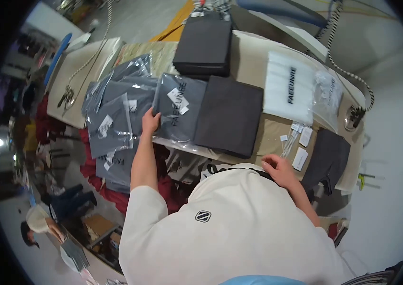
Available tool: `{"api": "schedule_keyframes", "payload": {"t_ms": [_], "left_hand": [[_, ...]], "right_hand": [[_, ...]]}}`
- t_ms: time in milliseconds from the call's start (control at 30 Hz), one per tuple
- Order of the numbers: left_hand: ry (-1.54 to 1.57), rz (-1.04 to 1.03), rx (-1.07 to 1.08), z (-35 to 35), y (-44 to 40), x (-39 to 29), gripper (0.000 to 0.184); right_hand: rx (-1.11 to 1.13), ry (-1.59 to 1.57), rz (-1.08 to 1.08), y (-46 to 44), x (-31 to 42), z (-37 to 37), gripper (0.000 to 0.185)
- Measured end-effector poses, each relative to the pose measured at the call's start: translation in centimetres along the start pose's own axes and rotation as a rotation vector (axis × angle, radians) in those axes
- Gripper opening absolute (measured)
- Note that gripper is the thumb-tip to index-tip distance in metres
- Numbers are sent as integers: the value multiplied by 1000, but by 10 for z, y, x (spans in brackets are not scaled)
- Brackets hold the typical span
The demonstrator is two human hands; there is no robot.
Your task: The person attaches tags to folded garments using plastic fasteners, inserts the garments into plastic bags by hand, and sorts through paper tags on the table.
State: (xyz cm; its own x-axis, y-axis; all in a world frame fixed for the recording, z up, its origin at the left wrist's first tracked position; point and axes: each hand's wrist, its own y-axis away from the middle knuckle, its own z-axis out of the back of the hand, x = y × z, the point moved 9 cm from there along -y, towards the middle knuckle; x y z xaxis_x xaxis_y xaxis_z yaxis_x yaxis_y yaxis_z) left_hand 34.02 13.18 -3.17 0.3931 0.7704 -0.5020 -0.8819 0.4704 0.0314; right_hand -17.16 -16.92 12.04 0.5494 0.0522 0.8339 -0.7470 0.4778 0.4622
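Observation:
My left hand [150, 122] is closed on the left edge of a folded dark garment in a clear plastic bag [185, 124]. That bag has black lettering and a white tag. To its left lies a loose pile of similar bagged garments [104, 114]. A folded dark garment [230, 116] without a bag rests just right of the bag, with its edge alongside. My right hand [279, 170] is at the table's front edge, close to small white tags [300, 158]. Its fingers are loosely bent and apart, and no object shows in them.
Behind is a tall stack of folded dark garments [204, 45]. White lettered plastic bags [287, 88] lie at the right, with another dark garment [327, 156] near the table's right end. Striped cords [353, 76] hang at both sides. Another person [44, 221] works at lower left.

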Motion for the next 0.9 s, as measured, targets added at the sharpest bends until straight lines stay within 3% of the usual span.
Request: {"api": "schedule_keyframes", "payload": {"t_ms": [33,67,133,200,267,300,333,400,467,567,900], "left_hand": [[-255,-30,-197,7,6,-22,37],[-241,-65,-191,5,6,-51,37],[-105,-460,-524,63,32,-168,32],[630,-313,-36,81,67,-285,25],[574,-839,198,131,145,-424,19],[780,-1036,386,151,185,-470,20],[875,-1250,432,178,225,-517,15],[1452,-1488,914,206,288,-556,35],[1661,-1531,1176,219,323,-577,33],[1705,-1489,1241,219,345,-593,29],[1702,-1435,1159,209,363,-596,20]], "right_hand": [[6,73,52,3,13,5,22],[9,150,103,6,28,13,21],[-28,226,141,9,60,38,20],[-119,187,554,29,133,71,15],[-137,123,939,67,228,99,12],[-132,67,1094,94,273,109,11],[-133,-66,1267,119,303,116,12],[-91,-230,1455,162,334,124,11],[-19,-339,1515,186,349,127,11],[58,-434,1526,201,352,123,11],[162,-600,1474,208,345,129,12]]}}
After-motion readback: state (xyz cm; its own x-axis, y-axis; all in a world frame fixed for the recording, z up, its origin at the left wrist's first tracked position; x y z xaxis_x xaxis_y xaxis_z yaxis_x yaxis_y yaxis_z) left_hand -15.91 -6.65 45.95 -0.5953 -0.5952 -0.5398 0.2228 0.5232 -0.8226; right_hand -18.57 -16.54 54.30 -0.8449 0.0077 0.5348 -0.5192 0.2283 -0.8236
